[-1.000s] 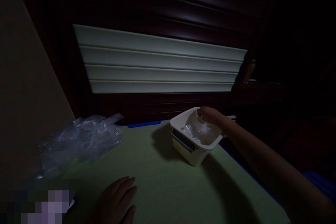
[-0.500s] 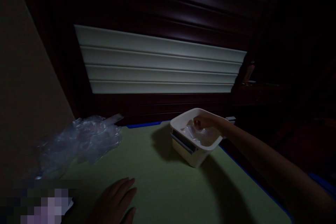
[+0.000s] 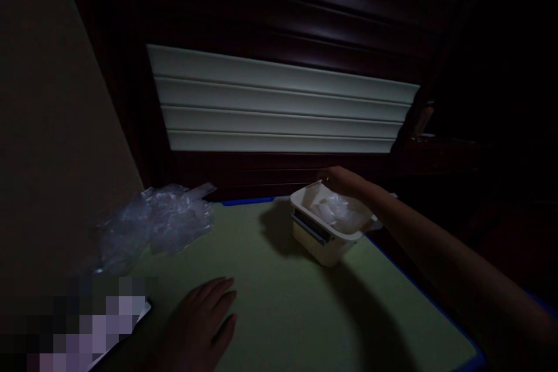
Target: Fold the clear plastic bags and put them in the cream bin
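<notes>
My right hand (image 3: pixel 341 179) is at the far rim of a small off-white plastic bin (image 3: pixel 311 247), its fingers curled closed. What lies between the fingertips is too dark and small to make out. Inside the bin sits a crumpled clear plastic bag (image 3: pixel 336 209). The bin has a dark grey handle (image 3: pixel 310 228) on its near left side. My left hand (image 3: pixel 201 317) lies palm down with fingers stretched out on the light green tabletop (image 3: pixel 261 302), holding nothing.
A heap of crumpled clear plastic (image 3: pixel 163 218) lies at the back left, by the wall. A flat, blurred-out object (image 3: pixel 108 325) is at the near left. Behind stands a dark wooden panel with pale slats (image 3: pixel 279 104). Blue edging (image 3: pixel 248 201) borders the tabletop.
My right hand has come up out of the bin's inside to its far rim. The left hand stays flat on the table. The view has shifted slightly.
</notes>
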A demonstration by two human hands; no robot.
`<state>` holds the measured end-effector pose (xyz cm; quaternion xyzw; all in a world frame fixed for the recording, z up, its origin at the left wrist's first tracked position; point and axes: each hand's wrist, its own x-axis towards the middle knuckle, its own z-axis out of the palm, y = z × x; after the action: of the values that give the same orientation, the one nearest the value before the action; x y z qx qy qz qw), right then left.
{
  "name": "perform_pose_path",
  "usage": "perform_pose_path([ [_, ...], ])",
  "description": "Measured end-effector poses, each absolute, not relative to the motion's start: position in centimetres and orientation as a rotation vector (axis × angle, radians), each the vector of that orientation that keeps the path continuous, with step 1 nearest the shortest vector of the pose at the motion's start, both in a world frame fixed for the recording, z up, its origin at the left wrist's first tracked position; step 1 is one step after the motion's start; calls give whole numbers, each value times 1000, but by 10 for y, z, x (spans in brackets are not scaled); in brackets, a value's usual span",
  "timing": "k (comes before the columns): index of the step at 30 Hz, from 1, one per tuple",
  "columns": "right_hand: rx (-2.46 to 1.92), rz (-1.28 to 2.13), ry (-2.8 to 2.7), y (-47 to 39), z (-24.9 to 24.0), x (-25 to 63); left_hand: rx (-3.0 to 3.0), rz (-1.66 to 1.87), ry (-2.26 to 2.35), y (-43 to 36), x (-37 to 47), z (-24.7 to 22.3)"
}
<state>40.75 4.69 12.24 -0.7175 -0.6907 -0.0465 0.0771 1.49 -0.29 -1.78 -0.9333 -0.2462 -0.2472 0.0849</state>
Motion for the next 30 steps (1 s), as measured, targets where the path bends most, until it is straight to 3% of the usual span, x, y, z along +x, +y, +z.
perform_pose_path([
  [6, -1672, -339, -2092, 28, 145, 317, -2700, -627, -1025, 5, 9, -16],
  [13, -1328, -277, -2258, 24, 79, 224, -2560, -488, -1315, 18, 0, -20],
  [20, -1316, -206, -2293, 68, 6, 196, -2526, -448, -1365, 15, 2, -22],
  [30, -1480, -20, -2034, 133, -1, 166, -2555, -343, -1466, 8, 7, -15],
])
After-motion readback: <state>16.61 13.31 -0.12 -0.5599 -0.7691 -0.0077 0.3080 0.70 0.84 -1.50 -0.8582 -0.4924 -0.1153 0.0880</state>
